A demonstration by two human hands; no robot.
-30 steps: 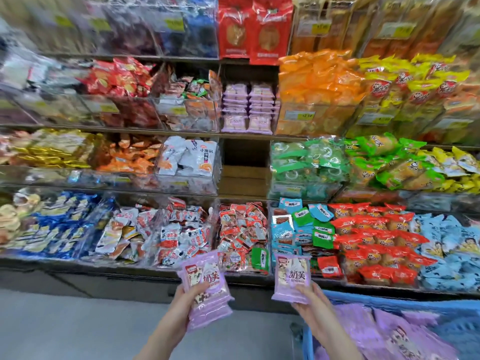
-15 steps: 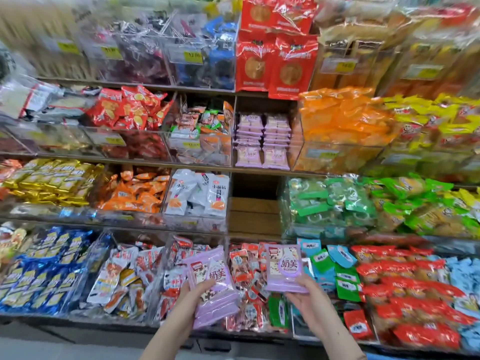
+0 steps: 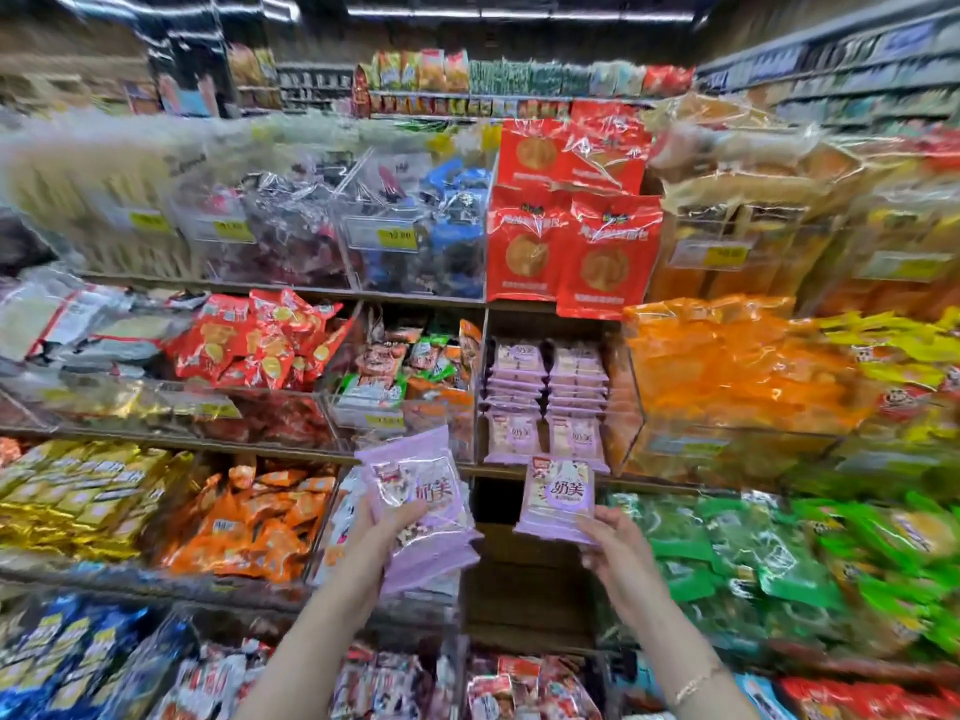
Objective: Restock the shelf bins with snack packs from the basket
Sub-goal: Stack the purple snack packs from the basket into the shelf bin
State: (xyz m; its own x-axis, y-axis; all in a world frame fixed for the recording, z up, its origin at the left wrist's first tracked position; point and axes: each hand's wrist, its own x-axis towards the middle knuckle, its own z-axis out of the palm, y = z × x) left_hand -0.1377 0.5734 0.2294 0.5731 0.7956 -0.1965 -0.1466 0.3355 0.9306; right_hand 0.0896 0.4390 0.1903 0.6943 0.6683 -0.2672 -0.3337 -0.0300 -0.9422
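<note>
A purple stack (image 3: 423,517) is gripped in the left hand (image 3: 384,543), and one upright purple pack (image 3: 558,498) is pinched in the right hand (image 3: 615,537). The matching bin (image 3: 481,387) lies directly above the right hand, which is the nearer.

Red bags (image 3: 571,236) stand above-left of orange packs (image 3: 727,371).

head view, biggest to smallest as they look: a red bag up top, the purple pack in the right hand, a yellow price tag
1. red bag
2. purple pack in the right hand; nearer the camera, so real size unsure
3. yellow price tag
</note>
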